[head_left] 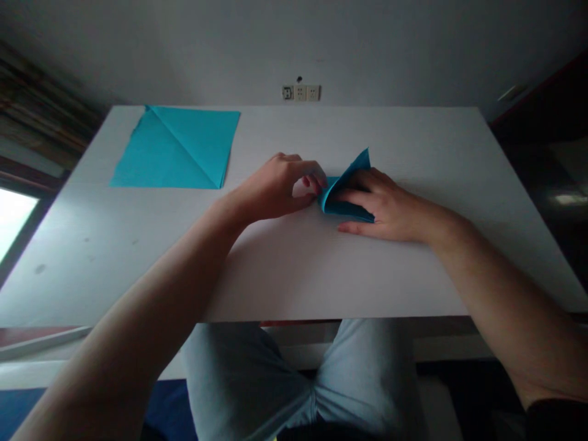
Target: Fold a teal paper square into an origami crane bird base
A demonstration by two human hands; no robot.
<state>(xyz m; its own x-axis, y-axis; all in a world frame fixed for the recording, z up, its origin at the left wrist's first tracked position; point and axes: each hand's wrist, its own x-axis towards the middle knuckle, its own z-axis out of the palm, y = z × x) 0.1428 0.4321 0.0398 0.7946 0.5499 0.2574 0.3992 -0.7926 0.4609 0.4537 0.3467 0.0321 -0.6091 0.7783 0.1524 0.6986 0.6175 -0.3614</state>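
Observation:
A small folded piece of blue paper [346, 170] lies on the white table in front of me, one flap raised to a point. With thumb and fingers pinched together, my left hand [287, 184] grips the paper's left edge. My right hand [379, 199] reaches in from the right, its fingers spread inside the fold between the raised flap and the lower layer. Its thumb rests on the tabletop just below the paper. The fingertips under the flap are partly hidden.
Larger blue sheets [184, 150] with a diagonal crease lie at the back left of the white table [285, 269]. Wall sockets [300, 93] sit just beyond the far edge. My legs [294, 380] are under the near edge.

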